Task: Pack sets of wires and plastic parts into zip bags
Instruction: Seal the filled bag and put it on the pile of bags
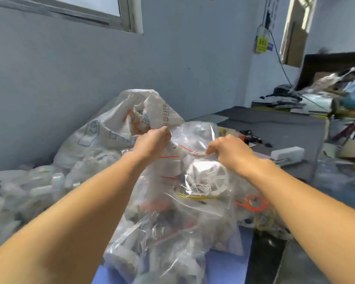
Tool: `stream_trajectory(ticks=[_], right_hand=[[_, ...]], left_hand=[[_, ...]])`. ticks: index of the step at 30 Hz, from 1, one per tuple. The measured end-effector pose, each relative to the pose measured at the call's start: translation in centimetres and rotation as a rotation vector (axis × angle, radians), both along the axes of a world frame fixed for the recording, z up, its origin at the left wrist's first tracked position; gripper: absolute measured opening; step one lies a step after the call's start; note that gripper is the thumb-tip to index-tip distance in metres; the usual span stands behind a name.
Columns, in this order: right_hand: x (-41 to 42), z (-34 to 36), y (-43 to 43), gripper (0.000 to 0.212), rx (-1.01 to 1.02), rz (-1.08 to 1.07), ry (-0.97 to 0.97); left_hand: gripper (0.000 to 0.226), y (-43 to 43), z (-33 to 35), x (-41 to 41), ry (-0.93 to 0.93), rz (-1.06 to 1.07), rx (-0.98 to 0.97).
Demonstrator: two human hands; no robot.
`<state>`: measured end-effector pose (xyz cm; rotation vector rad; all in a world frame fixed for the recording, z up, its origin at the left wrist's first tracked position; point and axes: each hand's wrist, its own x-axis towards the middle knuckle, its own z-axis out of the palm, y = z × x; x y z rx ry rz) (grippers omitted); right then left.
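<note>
A clear zip bag [201, 175] with a red seal line is held up above the table in the middle of the head view. Inside it lie white plastic parts and a coil of white and yellow wire [197, 192]. My left hand [152, 143] pinches the bag's top edge at its left end. My right hand [226, 151] pinches the same edge further right. Below the bag lies a heap of filled zip bags [168, 238]. A pile of loose white plastic parts [29, 193] spreads on the left.
A large white woven sack [119, 128] stands open behind the hands against the blue wall. Orange and yellow wire coils [256, 206] lie at the right. A white box-shaped part [287, 153] and small dark tools sit further back. A cluttered bench [295, 103] stands at far right.
</note>
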<state>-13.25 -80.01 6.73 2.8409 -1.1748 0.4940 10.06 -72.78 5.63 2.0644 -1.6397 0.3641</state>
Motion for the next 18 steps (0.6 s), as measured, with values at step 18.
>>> stream_trajectory(ticks=[18], right_hand=[[7.2, 0.7, 5.9, 0.033, -0.031, -0.058, 0.267]], left_hand=[[0.026, 2.2, 0.8, 1.4, -0.41, 0.338, 0.113]])
